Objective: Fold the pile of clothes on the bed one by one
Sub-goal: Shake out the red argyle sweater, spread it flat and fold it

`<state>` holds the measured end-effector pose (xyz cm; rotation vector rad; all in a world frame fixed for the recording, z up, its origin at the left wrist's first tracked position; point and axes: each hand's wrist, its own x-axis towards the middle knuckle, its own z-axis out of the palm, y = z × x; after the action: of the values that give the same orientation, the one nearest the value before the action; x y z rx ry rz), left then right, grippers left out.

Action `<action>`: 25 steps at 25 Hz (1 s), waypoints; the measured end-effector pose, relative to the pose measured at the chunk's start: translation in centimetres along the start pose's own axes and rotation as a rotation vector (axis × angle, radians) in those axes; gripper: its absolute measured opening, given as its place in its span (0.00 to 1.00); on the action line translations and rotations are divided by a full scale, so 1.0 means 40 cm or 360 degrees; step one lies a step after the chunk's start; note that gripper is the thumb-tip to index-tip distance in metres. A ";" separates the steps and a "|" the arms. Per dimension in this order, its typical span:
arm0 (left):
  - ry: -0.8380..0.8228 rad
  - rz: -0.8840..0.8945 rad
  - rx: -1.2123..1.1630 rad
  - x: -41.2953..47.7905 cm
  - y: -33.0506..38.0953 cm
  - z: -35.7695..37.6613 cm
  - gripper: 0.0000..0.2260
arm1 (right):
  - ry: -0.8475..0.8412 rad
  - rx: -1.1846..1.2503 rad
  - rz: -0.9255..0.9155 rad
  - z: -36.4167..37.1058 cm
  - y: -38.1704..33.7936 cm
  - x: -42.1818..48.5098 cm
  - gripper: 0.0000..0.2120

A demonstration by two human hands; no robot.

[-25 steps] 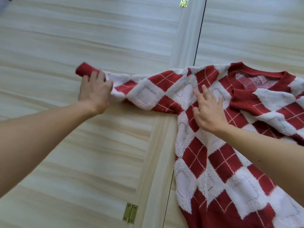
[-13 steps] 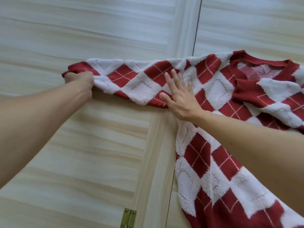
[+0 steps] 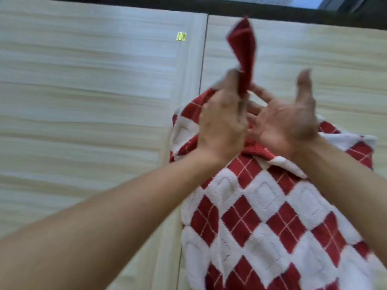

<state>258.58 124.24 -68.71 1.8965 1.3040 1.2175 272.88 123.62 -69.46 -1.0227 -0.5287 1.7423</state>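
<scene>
Sweater (image 3: 261,216), red-and-white diamond knit, flat on pale wood panels (image 3: 83,101), right of the centre seam, body stretching toward the near edge. Red sleeve cuff (image 3: 243,49) upright above the collar, clamped in the left grip (image 3: 222,122), fingers curled round the sleeve just under the cuff. Right grip (image 3: 289,124) just beside it, palm facing the left one, fingers straight and spread, nothing held; contact with the sleeve impossible to tell through blur. Small brass hinge (image 3: 181,36) near the far edge.
</scene>
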 end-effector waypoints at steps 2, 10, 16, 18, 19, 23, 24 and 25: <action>-0.0225 0.0153 0.0050 -0.035 0.055 0.132 0.13 | -0.0079 0.0010 0.0005 -0.109 -0.072 -0.068 0.47; -0.1271 0.0167 0.0850 -0.167 -0.085 0.389 0.24 | 0.1507 -0.0834 0.0233 -0.585 -0.004 -0.185 0.16; -0.1503 0.0152 0.1288 -0.156 -0.250 0.389 0.36 | 0.0525 -0.2991 -0.0363 -0.617 0.052 -0.081 0.43; -0.1402 0.0190 0.1303 -0.128 -0.266 0.380 0.36 | 0.0363 -0.3142 0.0062 -0.668 0.071 -0.072 0.49; -0.1262 0.0147 0.1362 -0.095 -0.274 0.374 0.38 | 0.0385 -0.3145 0.0111 -0.685 0.058 -0.058 0.52; -0.1161 -0.0295 0.1536 0.059 -0.297 0.348 0.60 | 0.0483 -0.3179 0.0196 -0.673 -0.051 0.018 0.71; -0.1202 -0.0324 0.1572 0.072 -0.297 0.353 0.62 | 0.0493 -0.3105 0.0304 -0.682 -0.052 0.031 0.74; -0.1214 -0.0335 0.1600 0.081 -0.292 0.360 0.61 | 0.0523 -0.3064 0.0373 -0.693 -0.046 0.042 0.76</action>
<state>266.69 132.68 -83.45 2.3680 1.6943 -0.4165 296.66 122.81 -83.88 -2.5870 -2.0157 0.7170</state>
